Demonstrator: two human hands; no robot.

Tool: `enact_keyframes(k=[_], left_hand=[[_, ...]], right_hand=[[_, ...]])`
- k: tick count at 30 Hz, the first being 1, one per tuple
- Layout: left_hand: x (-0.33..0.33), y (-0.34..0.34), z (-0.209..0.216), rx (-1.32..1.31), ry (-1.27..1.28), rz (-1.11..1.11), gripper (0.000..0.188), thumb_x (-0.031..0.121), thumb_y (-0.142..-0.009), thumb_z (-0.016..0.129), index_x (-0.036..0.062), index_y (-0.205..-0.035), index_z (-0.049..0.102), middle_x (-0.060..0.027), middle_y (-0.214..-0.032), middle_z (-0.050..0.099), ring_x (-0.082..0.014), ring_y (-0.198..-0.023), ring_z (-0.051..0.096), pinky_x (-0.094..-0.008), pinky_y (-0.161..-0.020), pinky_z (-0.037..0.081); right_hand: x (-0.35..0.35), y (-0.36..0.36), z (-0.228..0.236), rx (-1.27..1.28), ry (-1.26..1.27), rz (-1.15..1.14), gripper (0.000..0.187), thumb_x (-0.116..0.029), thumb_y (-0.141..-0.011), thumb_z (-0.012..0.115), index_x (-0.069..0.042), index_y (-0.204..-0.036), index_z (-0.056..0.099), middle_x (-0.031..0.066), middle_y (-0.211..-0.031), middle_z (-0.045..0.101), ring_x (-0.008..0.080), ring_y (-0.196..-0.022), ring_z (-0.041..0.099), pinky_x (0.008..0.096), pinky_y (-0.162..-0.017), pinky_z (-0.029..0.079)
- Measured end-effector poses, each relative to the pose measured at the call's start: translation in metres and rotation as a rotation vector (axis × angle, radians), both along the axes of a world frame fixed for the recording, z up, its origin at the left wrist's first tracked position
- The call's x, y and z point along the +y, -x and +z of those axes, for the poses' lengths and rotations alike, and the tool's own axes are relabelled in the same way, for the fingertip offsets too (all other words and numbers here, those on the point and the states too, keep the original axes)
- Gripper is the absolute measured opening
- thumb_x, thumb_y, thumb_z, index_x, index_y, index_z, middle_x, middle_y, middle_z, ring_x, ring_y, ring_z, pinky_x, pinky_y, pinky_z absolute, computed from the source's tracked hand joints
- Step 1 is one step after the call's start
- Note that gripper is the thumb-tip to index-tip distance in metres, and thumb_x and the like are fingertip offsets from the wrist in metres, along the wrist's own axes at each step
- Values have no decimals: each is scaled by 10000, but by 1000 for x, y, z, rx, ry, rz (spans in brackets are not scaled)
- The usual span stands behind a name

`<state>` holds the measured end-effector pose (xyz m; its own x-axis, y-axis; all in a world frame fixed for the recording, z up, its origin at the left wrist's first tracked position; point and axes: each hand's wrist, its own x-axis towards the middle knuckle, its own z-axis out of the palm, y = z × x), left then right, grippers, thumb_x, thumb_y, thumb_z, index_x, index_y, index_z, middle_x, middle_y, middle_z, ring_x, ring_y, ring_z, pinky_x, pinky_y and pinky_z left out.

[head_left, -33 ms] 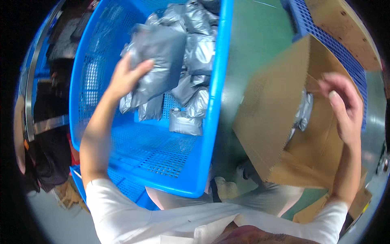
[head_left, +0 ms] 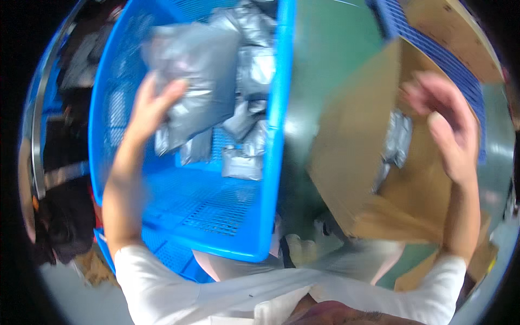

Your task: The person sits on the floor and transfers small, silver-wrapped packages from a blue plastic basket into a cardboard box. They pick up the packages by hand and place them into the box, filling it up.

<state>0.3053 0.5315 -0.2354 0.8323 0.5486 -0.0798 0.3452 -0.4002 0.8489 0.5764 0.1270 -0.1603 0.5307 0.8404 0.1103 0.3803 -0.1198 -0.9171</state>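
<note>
My left hand is closed on a grey plastic mailer bag, its thumb across the near face, over the blue basket. Under and beside this bag lie several more grey mailer bags, some hidden by it. On the right, my right hand hovers at the mouth of an open cardboard box. Its fingers are bent and apart, slightly blurred, with nothing seen in them. Inside the box, below that hand, are some grey bags, partly hidden by the box wall.
A blue plastic pallet with another cardboard box on it stands at the far right. Green floor shows between basket and carton. Dark goods and a metal rail line the left side. A cardboard piece lies low on the right.
The view has shifted slightly. The held mailer bag has turned a little and appears larger. My right hand has moved slightly up and left over the box.
</note>
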Motion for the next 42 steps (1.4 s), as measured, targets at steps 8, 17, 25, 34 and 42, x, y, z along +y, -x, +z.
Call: enact_keyframes(k=[8,17,25,34,42], left_hand=[[-74,-111,64,-547,-95,-273,402,357,-1044,505,6,-1212,605,-84,-1059,635,-181,-980,594,-305,-892,454],[4,-115,-212,589,-350,84,732,477,-879,702,-77,-1327,534,-218,-1284,634,-329,-1229,579,-386,-1053,422],[21,-121,-263,705,-343,117,691,441,-871,712,-71,-1308,559,-204,-1268,644,-307,-1197,596,-374,-1031,436],[52,-124,-277,636,160,177,646,401,-861,722,-66,-1287,588,-188,-1250,656,-283,-1161,615,-360,-1006,453],[18,-103,-150,254,609,133,566,370,-853,731,-45,-1230,650,-156,-1206,674,-240,-1093,640,-334,-964,471]], right_hand=[[14,11,51,509,-56,144,903,-309,-818,803,12,-1473,271,195,-1354,506,243,-1250,510,372,-1075,390],[-103,-32,17,124,509,-349,668,-383,-823,707,50,-1300,531,139,-1136,659,190,-1053,630,345,-951,488],[-125,-48,-117,160,1816,-25,745,-583,-848,599,52,-1237,620,217,-1268,615,339,-1069,651,466,-757,594],[-158,-14,-236,160,1762,-198,761,-549,-998,369,148,-1265,521,277,-1349,483,367,-924,698,407,-579,635],[-205,-18,-323,212,1752,9,827,-627,-1001,302,80,-1416,416,275,-1429,434,399,-1065,648,453,-677,626]])
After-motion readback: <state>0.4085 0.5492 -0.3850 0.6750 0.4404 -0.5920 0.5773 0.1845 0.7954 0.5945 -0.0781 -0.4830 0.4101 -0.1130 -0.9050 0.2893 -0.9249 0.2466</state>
